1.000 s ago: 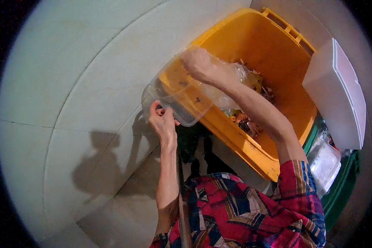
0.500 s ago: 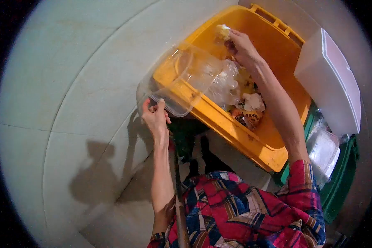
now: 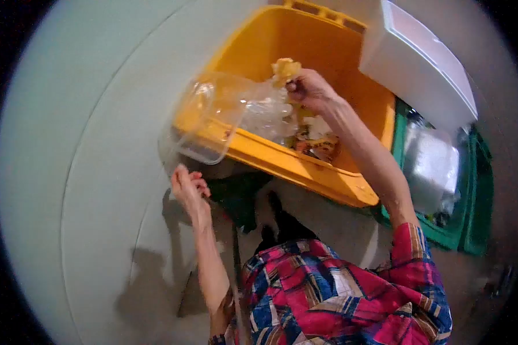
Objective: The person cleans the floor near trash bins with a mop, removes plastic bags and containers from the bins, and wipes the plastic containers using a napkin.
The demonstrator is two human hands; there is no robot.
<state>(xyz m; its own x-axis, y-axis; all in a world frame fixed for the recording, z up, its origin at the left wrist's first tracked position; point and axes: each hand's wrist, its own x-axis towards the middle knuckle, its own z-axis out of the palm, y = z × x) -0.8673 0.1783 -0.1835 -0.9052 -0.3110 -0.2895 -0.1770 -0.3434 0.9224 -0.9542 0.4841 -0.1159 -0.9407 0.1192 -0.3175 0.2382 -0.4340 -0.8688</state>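
Observation:
My right hand pinches a crumpled yellowish scrap above the inside of the yellow bin. I cannot make out whether it is food or tissue. A clear plastic container leans over the bin's near left rim, its lower corner outside. Just below that corner is my left hand, apart from the container, with loosely bent, slightly blurred fingers and nothing visible in them. Inside the bin lie clear plastic bags and an orange printed wrapper, partly behind my right forearm.
On the right, a green bin holds a clear plastic package. A white foam box stands beside the yellow bin. Dark green material hangs below the yellow rim. A pale wall borders the left side.
My left hand has let go of the container's rim and dropped below it. My right hand has brought the scrap lower and nearer the container. The view has shifted right.

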